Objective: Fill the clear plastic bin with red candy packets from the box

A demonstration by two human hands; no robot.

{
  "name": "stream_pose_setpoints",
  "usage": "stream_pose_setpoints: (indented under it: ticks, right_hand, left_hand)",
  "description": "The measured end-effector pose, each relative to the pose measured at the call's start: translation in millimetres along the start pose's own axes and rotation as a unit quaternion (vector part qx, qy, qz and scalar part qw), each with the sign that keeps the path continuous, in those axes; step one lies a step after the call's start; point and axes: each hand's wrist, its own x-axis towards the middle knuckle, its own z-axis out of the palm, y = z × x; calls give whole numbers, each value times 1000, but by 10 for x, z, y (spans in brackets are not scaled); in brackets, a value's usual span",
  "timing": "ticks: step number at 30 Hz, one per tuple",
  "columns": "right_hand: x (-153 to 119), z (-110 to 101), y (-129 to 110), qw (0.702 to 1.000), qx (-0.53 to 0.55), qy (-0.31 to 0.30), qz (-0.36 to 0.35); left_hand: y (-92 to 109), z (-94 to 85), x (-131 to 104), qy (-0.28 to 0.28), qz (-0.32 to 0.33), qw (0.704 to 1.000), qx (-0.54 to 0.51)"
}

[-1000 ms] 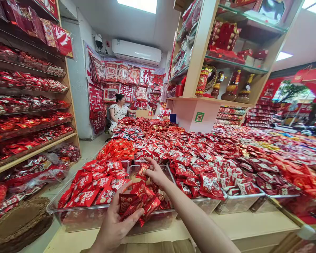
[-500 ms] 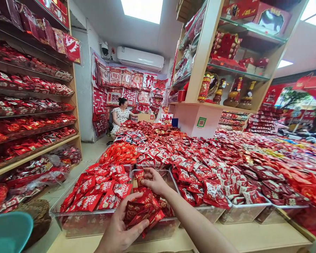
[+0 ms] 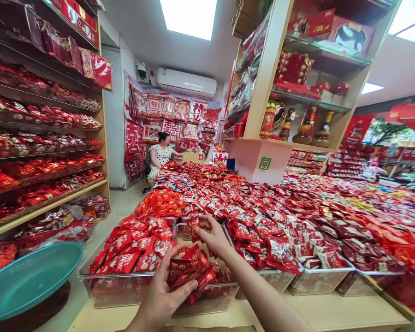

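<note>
The left hand [image 3: 168,286] cradles a loose bunch of small red foil packets [image 3: 195,265], thumb across the front and fingers curled behind, so its grip is filled by the bunch. These packets are glossy and creased, with crimped ends, gold characters on some faces and a darker, maroon-looking one at the left of the bunch; they overlap at odd angles over the front of a clear plastic bin [image 3: 207,302]. The right hand [image 3: 214,235] has a narrow grip, thumb and fingers pinching a single red-and-gold packet [image 3: 194,229] that stands roughly upright above the same bin. A neighbouring bin [image 3: 114,288] on the left is heaped with larger, brighter red pouches [image 3: 119,258] bearing white print, and both bins sit on the pale worktop [image 3: 263,313]. Compared with half a second ago, the single packet has shifted a little to the right with the right hand and shows more clearly between the fingertips, while the left hand keeps much the same hold on its bunch. The teal basin [image 3: 34,276] at lower left, then only partly in view, now shows far more of its rim and inside.
</note>
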Motion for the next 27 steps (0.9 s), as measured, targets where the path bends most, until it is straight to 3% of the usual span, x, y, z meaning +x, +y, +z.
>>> stream_pose_setpoints:
  ticks: [4, 7, 11, 16, 19, 22, 24, 27]
  right_hand:
    - [-417, -136, -250, 997, 65, 10, 39]
    - [-800, -325, -334, 990, 85, 63, 89]
    - [-1200, -502, -302, 983, 72, 113, 129]
    - [-1475, -448, -153, 979, 58, 158, 116]
    - [-1571, -392, -141, 976, 55, 176, 113]
    - [-1565, -395, -215, 983, 31, 137, 115]
    - [-1450, -420, -281, 991, 4, 91, 98]
    - [-1062, -439, -333, 992, -98, 36, 74]
  left_hand:
    - [116, -10, 10, 0, -3, 1000, -9]
    - [196, -33, -43, 56, -5, 998, -30]
    - [159, -92, -183, 157, -24, 984, -84]
    - [75, -220, -384, 199, -53, 970, -128]
    - [48, -333, -496, 192, -91, 971, -110]
    - [-16, -444, -587, 188, -109, 972, -90]
    - [-68, -498, -634, 194, -117, 971, -79]
    - [-118, -533, -686, 201, -148, 964, -87]
